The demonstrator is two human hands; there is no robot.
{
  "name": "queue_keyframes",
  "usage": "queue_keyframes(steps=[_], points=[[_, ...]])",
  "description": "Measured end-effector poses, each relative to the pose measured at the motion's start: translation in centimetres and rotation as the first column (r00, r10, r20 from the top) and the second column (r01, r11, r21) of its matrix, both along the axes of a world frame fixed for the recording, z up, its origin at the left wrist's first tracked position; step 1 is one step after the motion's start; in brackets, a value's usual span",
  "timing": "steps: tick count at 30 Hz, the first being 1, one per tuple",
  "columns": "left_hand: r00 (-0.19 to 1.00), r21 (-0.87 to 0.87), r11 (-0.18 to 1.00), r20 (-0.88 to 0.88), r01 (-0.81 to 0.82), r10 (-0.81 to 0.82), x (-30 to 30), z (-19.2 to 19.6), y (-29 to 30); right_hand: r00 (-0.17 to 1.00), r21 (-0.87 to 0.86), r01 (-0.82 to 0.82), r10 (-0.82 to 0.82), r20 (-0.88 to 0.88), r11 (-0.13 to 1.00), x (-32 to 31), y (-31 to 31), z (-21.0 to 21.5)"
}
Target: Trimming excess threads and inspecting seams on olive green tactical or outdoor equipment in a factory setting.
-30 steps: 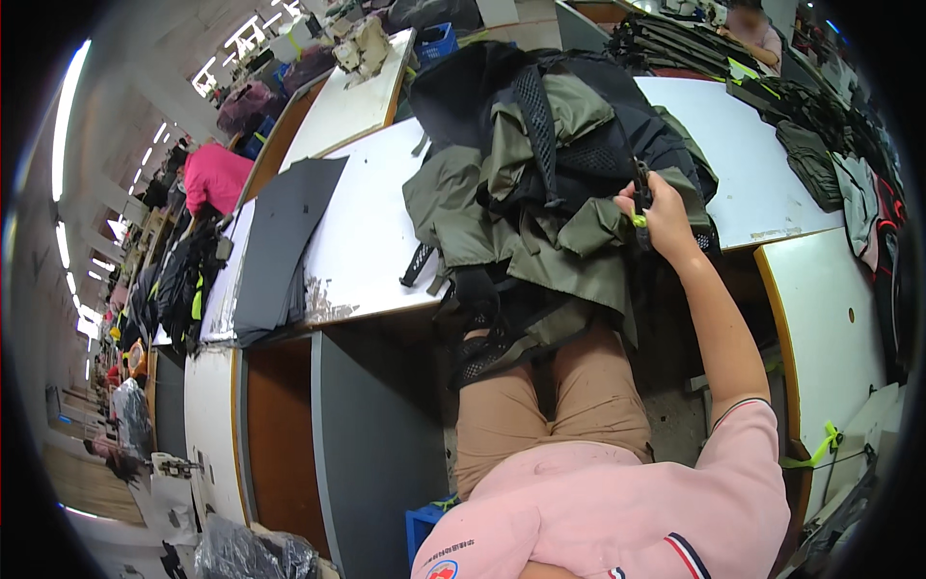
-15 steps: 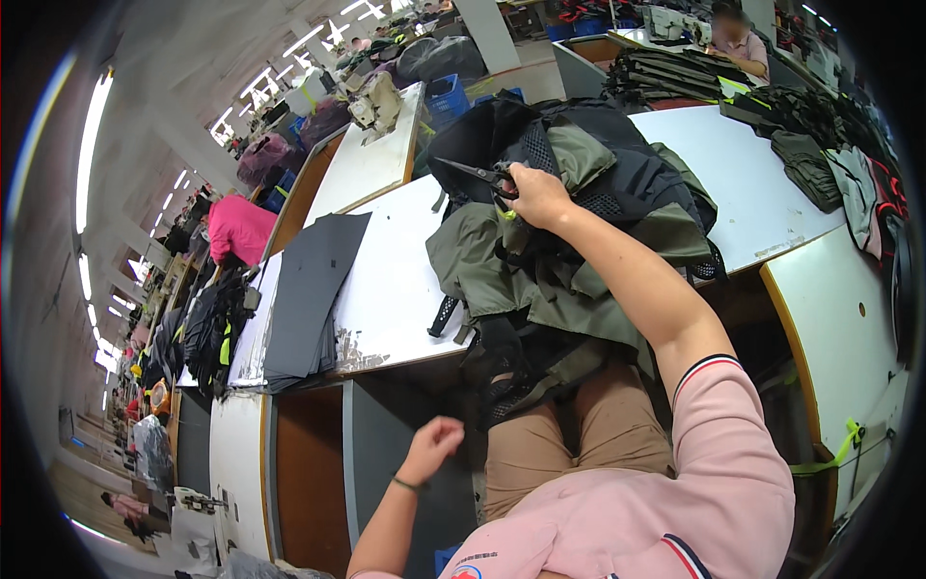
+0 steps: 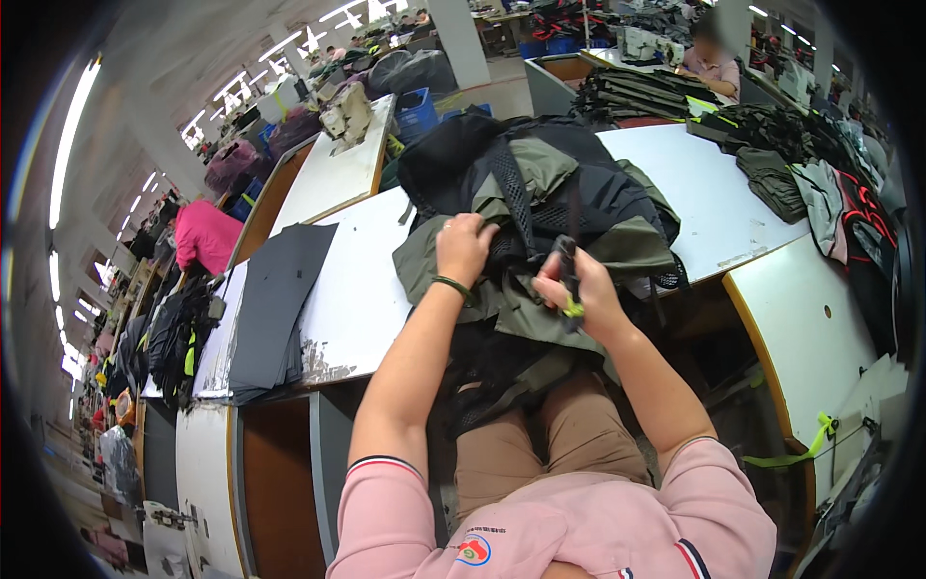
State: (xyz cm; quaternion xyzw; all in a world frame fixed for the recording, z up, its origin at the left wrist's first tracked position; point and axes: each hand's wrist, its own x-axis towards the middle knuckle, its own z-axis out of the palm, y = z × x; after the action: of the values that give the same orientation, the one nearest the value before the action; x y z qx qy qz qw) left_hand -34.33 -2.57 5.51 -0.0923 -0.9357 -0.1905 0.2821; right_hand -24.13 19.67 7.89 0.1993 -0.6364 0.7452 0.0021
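A black and olive-green backpack [image 3: 545,169] with mesh straps lies across the white table, its near part hanging over the edge onto my lap. My left hand [image 3: 464,251] has its fingers curled down into the olive and black fabric at the backpack's near left; the fingertips are partly hidden. Just to the right, my right hand [image 3: 593,297] is closed around a pair of dark scissors [image 3: 567,265] with a bit of yellow-green near the handle. The scissors' blades point away from me over the backpack and are blurred.
Dark grey flat sheets [image 3: 280,299] lie left on the white table [image 3: 362,280]. Stacked dark fabric pieces [image 3: 637,95] are at the back right, near a seated person [image 3: 712,69]. A person in pink [image 3: 207,234] bends at the left. A blue crate [image 3: 415,114] stands behind.
My left hand has risen from beside my lap onto the backpack. My right hand has drawn the scissors nearer and to the right, turning their blades from leftward to away from me.
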Motion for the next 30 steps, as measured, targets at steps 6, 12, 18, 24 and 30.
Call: queue_keyframes(steps=[6,12,18,24,30], points=[[0.84,0.461,0.773,-0.516,0.436,-0.167,1.1,14.1,-2.2,0.955,0.091,0.296,-0.296,-0.014,0.951,1.0,8.7,-1.3],[0.731,0.678,0.416,-0.681,0.606,0.043,8.4,28.5,-3.4,0.946,-0.084,0.306,-0.313,-0.085,0.948,-0.1,8.6,-3.1],[0.808,0.735,0.344,-0.567,0.584,-0.16,16.0,32.1,-6.4,0.961,-0.366,0.093,-0.18,-0.211,0.926,2.0,6.5,-2.5],[0.961,0.885,0.463,0.078,0.057,-0.267,19.0,18.9,-4.3,0.946,-0.388,0.075,-0.189,-0.263,0.918,4.3,5.9,-0.7],[0.905,0.951,-0.092,0.249,-0.297,-0.345,22.1,1.5,-6.4,0.999,-0.153,0.002,-0.007,-0.032,0.988,7.1,7.7,-2.5]])
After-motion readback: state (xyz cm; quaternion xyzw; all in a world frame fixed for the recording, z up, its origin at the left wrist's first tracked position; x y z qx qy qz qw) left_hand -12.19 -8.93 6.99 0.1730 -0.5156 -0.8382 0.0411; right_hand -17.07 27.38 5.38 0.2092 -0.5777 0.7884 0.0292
